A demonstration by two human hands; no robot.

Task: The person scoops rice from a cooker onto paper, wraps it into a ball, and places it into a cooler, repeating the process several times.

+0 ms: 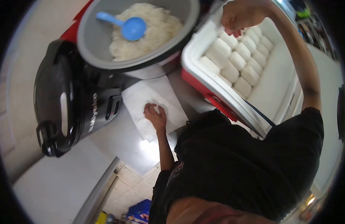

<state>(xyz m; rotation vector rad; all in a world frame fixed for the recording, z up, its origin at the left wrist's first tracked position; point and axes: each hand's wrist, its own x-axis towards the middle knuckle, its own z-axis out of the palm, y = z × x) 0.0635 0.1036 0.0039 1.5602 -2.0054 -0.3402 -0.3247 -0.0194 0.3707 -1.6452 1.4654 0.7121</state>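
Note:
My left hand (156, 116) rests on a stack of white paper sheets (152, 91) on the metal counter, its fingers slightly bent and apart. Above the far end of a cooler box (275, 84) is my right hand (241, 18), with curled fingers; whether they hold anything is hidden. White wrapped packs (237, 61) sit in rows inside the cooler, just below that hand. Beyond the paper stands a large grey pot (96, 50) of cooked white rice (157, 26), and a blue rice scoop (133, 28) lies on the rice.
To the left is a black rice cooker (73, 97) with its lid closed. The cooler's red side (196, 84) borders the metal counter (133, 149). A blue package (139, 211) is low down near the tiled floor (131, 179).

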